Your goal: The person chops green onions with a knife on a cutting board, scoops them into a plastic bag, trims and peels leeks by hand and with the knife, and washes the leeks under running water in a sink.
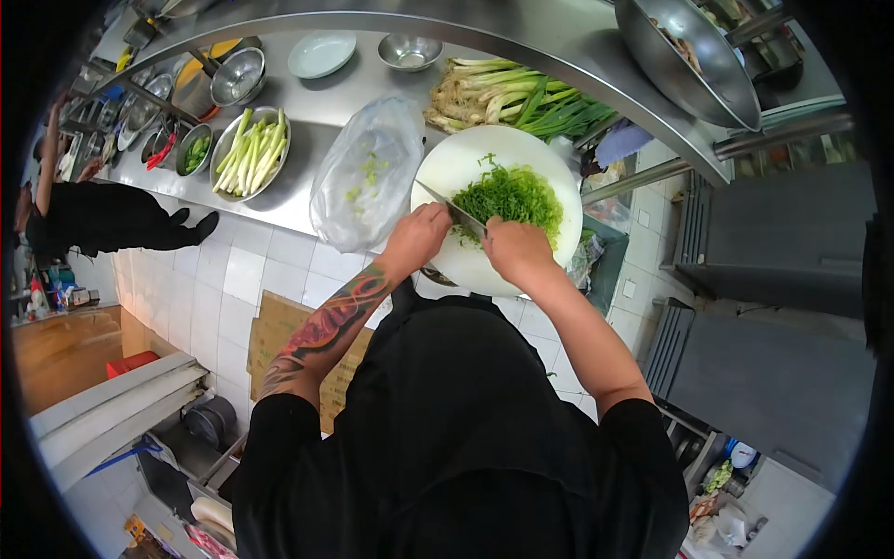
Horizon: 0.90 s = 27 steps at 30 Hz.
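A round white cutting board point(549, 179) carries a heap of finely chopped green scallions point(510, 200). My right hand point(518, 252) is closed around the handle end of a kitchen knife point(472, 223), whose blade slants up and left beside the heap. At the blade's near side, my left hand point(417, 240) has its fingers curled and pressed together on the knife; the fingertips are partly hidden. Left of the board lies a clear plastic bag point(366, 177) with some green bits showing. A metal bowl point(221, 152) farther left holds cut scallion stalks point(251, 152).
Whole scallions point(503, 93) lie behind the board, under a steel shelf point(521, 42). A large pan point(694, 65) sits up on the right. A white plate point(322, 55) and a small metal bowl point(410, 52) stand behind the bag. Another person point(121, 214) is at far left.
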Available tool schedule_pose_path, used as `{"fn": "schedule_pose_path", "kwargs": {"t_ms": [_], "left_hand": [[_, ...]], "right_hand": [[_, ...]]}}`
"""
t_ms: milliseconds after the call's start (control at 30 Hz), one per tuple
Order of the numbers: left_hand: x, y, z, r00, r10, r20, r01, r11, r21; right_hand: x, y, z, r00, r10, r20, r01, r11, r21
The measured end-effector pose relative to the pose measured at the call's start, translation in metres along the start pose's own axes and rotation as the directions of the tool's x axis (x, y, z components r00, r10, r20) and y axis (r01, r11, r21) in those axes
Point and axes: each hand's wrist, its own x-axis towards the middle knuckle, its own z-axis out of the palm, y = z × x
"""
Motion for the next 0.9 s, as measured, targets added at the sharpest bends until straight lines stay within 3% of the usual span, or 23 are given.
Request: {"fn": "schedule_pose_path", "kwargs": {"t_ms": [133, 333, 400, 633, 900], "left_hand": [[-0.001, 0.001, -0.007, 0.997, 0.009, 0.071, -0.011, 0.999, 0.037], [0.003, 0.0, -0.018, 0.998, 0.03, 0.06, -0.026, 0.997, -0.071], [0.002, 0.0, -0.017, 0.992, 0.036, 0.123, -0.034, 0.999, -0.012], [-0.004, -0.002, -0.017, 0.991, 0.061, 0.116, -0.06, 0.998, -0.016], [-0.007, -0.001, -0.016, 0.998, 0.032, 0.057, -0.031, 0.999, -0.017]], "right_hand": [[-0.001, -0.007, 0.01, 1.0, -0.008, -0.006, 0.007, 1.0, -0.019], [0.007, -0.009, 0.006, 0.999, -0.037, -0.017, 0.037, 0.999, 0.017], [0.013, -0.009, 0.016, 1.0, -0.025, -0.004, 0.025, 1.0, 0.0], [0.008, -0.012, 0.012, 0.999, 0.002, 0.044, -0.002, 1.0, 0.003], [0.017, -0.01, 0.015, 1.0, -0.027, -0.011, 0.027, 0.998, 0.059]]}}
